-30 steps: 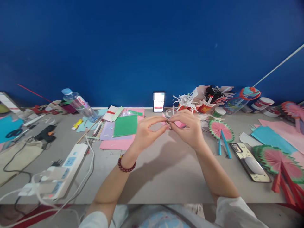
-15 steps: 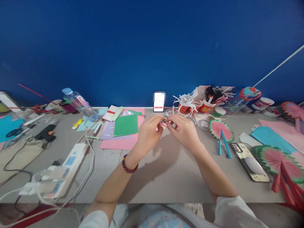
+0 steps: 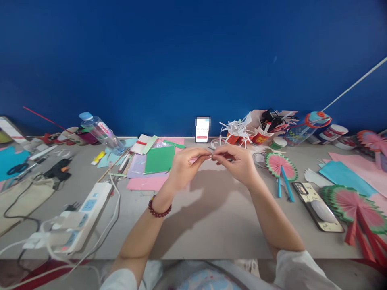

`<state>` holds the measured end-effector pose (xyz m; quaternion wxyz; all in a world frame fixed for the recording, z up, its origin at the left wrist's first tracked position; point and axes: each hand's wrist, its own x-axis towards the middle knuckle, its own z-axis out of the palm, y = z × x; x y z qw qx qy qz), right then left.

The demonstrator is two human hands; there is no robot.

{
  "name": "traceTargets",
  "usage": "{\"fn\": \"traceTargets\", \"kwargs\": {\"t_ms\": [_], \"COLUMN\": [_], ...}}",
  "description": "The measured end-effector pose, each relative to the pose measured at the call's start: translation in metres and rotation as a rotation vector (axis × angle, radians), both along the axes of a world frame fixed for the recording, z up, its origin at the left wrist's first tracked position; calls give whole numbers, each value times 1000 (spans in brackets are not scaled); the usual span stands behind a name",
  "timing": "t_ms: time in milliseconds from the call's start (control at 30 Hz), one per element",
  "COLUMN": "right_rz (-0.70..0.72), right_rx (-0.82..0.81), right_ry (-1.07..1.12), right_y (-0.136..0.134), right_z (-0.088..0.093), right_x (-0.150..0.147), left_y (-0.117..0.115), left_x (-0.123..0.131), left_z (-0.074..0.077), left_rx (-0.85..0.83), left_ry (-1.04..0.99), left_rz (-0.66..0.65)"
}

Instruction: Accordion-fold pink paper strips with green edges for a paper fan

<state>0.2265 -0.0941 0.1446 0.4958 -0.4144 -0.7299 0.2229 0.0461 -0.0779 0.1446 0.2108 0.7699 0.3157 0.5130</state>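
Over the middle of the table, my left hand (image 3: 186, 165) and my right hand (image 3: 236, 163) meet at the fingertips. Both are closed in a pinch on a small piece of pink paper (image 3: 192, 160). Most of the paper is hidden behind my left fingers, so its shape cannot be made out. A dark red bead bracelet (image 3: 159, 209) circles my left wrist. Just left of my left hand lie a green sheet (image 3: 160, 160) and a pink sheet (image 3: 146, 184). Beyond the hands a lit phone (image 3: 202, 131) leans upright against the blue wall.
To the left are a power strip (image 3: 89, 215) with cables and a tilted plastic bottle (image 3: 102, 133). On the right, red cups (image 3: 261, 137) hold paper strips and tools, near pleated paper fans (image 3: 282, 166) and a phone (image 3: 305, 197) with a white mouse (image 3: 323, 210) on it.
Both hands have lowered slightly, and my left hand has shifted a little left and flattened. The pink paper between them shows less now.
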Motion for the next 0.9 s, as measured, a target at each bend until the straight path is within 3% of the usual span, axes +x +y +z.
{"fn": "traceTargets", "kwargs": {"t_ms": [200,400,567,900], "right_rz": [30,55,75,-85], "right_rx": [-23,-24,-9,332], "right_ry": [42,91,73,-119], "right_y": [2,5,7,10], "right_z": [-4,-8,-8,-10], "right_x": [1,-2,0,-3], "left_y": [1,1,0,-1], "left_x": [0,3,4,5], "left_z": [-2,-9,-9,-6], "left_rx": [63,260,293,243], "left_ry": [19,140,194,164], "left_rz": [63,167,189,185]}}
